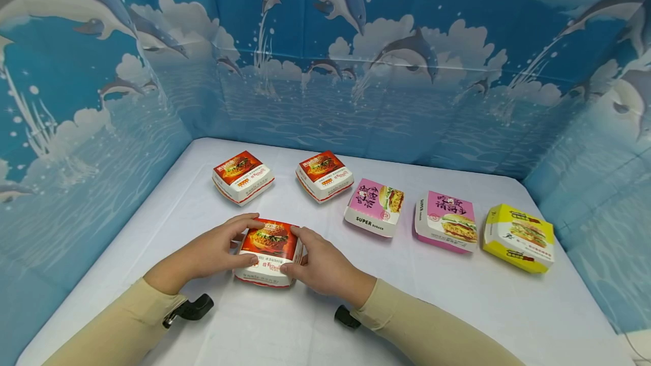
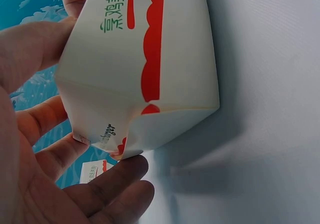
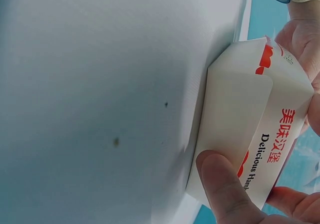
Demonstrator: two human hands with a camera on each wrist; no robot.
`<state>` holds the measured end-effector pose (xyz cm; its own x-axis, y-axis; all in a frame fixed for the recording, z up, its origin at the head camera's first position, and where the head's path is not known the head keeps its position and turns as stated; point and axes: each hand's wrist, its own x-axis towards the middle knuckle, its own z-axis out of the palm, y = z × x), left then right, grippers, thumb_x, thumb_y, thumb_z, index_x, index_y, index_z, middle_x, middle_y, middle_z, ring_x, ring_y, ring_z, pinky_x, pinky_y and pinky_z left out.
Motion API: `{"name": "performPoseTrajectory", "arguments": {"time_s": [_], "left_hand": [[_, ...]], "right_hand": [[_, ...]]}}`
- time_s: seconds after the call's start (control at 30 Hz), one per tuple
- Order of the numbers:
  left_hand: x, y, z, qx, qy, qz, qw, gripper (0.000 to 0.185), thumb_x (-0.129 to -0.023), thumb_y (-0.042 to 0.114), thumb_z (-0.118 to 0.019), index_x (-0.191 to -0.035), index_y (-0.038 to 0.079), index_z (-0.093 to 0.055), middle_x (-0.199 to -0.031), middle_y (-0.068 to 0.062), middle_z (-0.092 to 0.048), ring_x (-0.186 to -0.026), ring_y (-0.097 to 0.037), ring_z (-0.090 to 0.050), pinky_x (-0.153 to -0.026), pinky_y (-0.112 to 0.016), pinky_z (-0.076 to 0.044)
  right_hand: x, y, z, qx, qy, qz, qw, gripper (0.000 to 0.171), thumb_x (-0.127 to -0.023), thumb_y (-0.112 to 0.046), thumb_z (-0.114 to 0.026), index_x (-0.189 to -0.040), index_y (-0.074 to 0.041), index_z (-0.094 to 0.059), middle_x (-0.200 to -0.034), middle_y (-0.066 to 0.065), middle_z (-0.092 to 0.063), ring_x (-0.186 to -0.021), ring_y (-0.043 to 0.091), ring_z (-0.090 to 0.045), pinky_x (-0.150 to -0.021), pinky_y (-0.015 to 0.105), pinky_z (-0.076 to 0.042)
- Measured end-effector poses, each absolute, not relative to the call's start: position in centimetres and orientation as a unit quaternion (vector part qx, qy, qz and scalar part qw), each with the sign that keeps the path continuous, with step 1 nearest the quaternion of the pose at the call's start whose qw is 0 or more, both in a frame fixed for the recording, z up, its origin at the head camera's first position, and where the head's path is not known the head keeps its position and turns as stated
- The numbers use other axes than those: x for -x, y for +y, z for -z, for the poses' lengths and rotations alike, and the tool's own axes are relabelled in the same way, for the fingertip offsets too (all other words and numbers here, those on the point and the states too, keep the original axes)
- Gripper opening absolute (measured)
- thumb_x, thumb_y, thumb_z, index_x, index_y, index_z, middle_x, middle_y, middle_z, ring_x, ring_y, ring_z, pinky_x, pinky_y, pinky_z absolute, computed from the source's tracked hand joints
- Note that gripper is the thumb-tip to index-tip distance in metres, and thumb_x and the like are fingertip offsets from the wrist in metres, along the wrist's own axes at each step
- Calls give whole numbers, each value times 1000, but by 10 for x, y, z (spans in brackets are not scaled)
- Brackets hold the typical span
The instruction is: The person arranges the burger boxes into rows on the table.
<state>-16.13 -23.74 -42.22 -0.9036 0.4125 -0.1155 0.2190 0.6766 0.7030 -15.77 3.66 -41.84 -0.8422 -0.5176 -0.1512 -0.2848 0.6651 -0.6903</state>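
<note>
Near the front of the table stands a red-and-white burger box [image 1: 269, 244], its lid closed and a burger picture on top. My left hand [image 1: 216, 247] holds it from the left, thumb on the near top edge and fingers along the far left side. From the right, my right hand [image 1: 322, 261] holds the same box, its thumb near the front corner. Up close in the left wrist view, the white side of the burger box [image 2: 110, 59] shows a red scalloped band. Another side of the burger box [image 3: 240, 104] fills the right part of the right wrist view.
Behind stand two more red-and-white boxes, one at left [image 1: 243, 178] and one at centre [image 1: 324, 177]. To the right are a pink box [image 1: 375, 208], a second pink box [image 1: 446, 222] and a yellow box [image 1: 519, 238]. A dolphin-print curtain [image 1: 325, 112] encloses the white table [image 1: 437, 309].
</note>
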Motion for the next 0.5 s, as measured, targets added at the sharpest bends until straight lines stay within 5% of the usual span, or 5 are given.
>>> {"name": "performPoseTrajectory", "arguments": {"time_s": [0.5], "left_hand": [[159, -237, 421, -171, 908, -358, 135, 68, -92, 41, -81, -151, 24, -52, -172, -9, -32, -130, -30, -59, -110, -55, -52]], "right_hand": [[156, 36, 417, 213, 902, 336, 170, 86, -95, -42, -79, -164, -14, -36, -158, 6, -51, -105, 14, -57, -92, 34, -52]]}}
